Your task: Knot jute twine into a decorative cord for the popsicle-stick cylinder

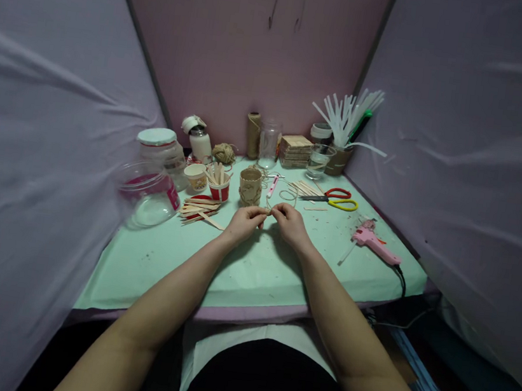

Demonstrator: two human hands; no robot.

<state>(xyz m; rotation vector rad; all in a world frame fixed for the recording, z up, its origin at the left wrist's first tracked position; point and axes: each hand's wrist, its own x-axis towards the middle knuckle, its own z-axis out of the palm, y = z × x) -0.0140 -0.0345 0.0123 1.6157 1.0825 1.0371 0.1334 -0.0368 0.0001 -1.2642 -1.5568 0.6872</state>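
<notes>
My left hand [244, 221] and my right hand [290, 221] meet at the middle of the green table [251, 271], fingers pinched together on a thin piece of twine [273, 205] that loops up toward a twine-wrapped cup [250, 186] just behind them. The fingertips almost touch each other. What exactly sits between the fingertips is too small to make out beyond the string.
Wooden craft sticks [199, 208] and a red cup [219, 188] lie left of my hands, beside clear plastic jars [148, 193]. Scissors [335, 199] and a pink glue gun [375, 242] lie to the right. Along the back stand a twine ball [224, 152], a glass jar [268, 142], stacked sticks [295, 150] and glue sticks [348, 120].
</notes>
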